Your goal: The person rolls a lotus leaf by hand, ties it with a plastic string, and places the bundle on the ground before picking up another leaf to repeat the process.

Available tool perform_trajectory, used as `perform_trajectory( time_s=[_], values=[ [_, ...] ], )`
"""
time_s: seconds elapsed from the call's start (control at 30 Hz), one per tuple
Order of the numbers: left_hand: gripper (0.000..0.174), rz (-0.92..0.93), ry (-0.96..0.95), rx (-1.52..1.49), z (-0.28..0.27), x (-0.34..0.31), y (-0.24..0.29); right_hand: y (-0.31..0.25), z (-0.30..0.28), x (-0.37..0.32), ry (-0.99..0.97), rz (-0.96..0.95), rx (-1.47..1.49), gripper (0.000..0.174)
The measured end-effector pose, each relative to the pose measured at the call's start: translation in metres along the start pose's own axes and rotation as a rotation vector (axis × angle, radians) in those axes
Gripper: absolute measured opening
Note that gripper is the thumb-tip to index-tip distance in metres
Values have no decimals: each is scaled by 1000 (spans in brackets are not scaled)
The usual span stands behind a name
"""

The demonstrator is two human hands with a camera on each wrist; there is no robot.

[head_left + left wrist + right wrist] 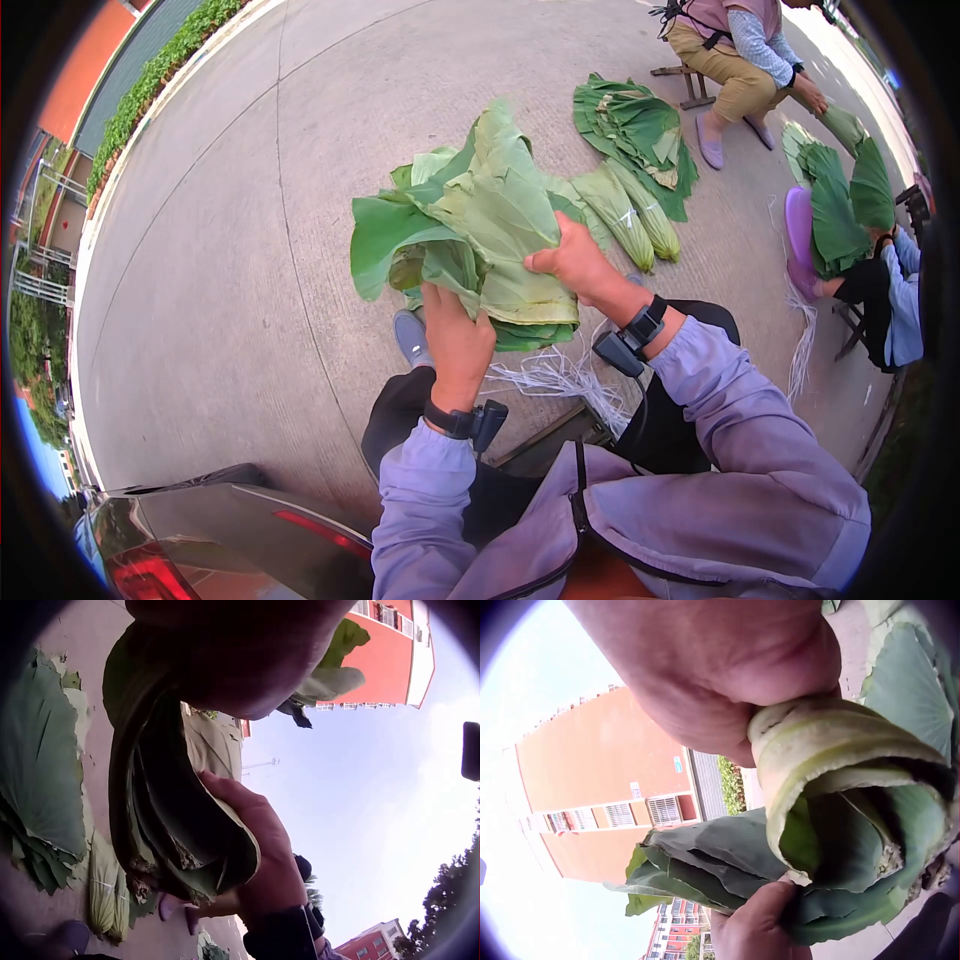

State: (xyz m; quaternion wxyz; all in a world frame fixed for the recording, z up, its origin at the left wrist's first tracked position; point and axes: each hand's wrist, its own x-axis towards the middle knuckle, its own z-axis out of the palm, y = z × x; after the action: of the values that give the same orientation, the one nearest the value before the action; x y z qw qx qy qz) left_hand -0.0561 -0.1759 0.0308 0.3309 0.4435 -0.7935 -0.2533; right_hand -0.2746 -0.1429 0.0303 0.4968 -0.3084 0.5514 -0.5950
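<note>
Large green lotus leaves (500, 215), stacked in layers and partly folded over, are held up between both hands in front of the body. The left hand (457, 340) grips the near left edge, its fingers hidden in the folds. On the right side, the right hand (585, 262) pinches the stack with its thumb on the outer pale leaf. In the right wrist view the leaves (840, 750) curl into an open roll below the right hand (735, 675). The left wrist view shows the layered leaf edges (187, 832) bent in a curve between the hands.
White strings (560, 380) lie below the leaves. Two tied leaf bundles (640, 215) and a flat leaf pile (635, 135) lie ahead on the pavement. Two seated people handle leaves at the right, one gripping a folded leaf (842, 125). A dark car (240, 530) stands close behind left.
</note>
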Motion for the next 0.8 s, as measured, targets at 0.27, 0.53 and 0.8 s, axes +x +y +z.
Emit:
perform_trajectory(
  time_s=[0.27,0.53,0.8],
  values=[
    [70,18,-136,-57,10,-3,-10,26,-2,-3,-30,158,-23,47],
    [68,-6,-76,-152,11,-3,-10,26,-4,1,-33,159,66,48],
    [74,190,-143,145,18,-10,-2,17,0,-2,-113,149,136,49]
  ],
)
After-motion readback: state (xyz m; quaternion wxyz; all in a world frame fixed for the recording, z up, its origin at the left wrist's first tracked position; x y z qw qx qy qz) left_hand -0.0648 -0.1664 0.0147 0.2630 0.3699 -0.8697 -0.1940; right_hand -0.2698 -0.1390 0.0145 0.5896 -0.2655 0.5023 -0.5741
